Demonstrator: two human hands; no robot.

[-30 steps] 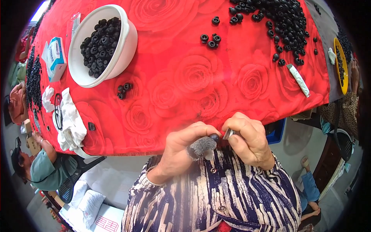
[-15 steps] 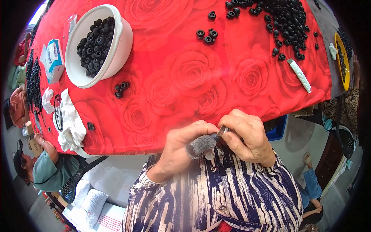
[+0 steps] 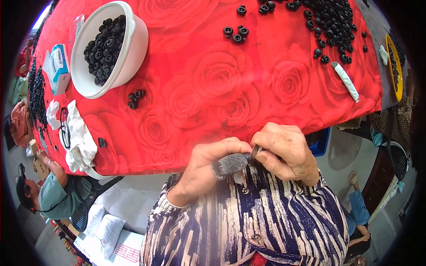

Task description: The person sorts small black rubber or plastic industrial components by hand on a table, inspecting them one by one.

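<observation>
My two hands meet in front of my striped top, just off the near edge of the red rose-patterned table cover (image 3: 195,115). Between finger and thumb, my left hand (image 3: 195,170) pinches a small black part (image 3: 249,156), mostly hidden by fingers. A grey fuzzy cover (image 3: 230,166) wraps one left finger. My right hand (image 3: 286,153) is closed on a small metal blade (image 3: 254,151), its edge against the black part. Similar round black rubber-like parts (image 3: 104,53) fill a tilted white bowl (image 3: 140,53), and more lie in a heap (image 3: 333,26) at far right.
Small groups of black parts (image 3: 235,35) lie on the cover. A white-wrapped flat tool (image 3: 345,82) is at right, beyond it a yellow tray (image 3: 399,91). Glasses (image 3: 65,126), a white cloth (image 3: 80,142) and a blue-white box (image 3: 57,66) sit left, near a person in teal (image 3: 57,197).
The view has shifted slightly, so the bowl and nearby things sit a little higher and further left. Both hands keep the same grip, the blade still at the black part.
</observation>
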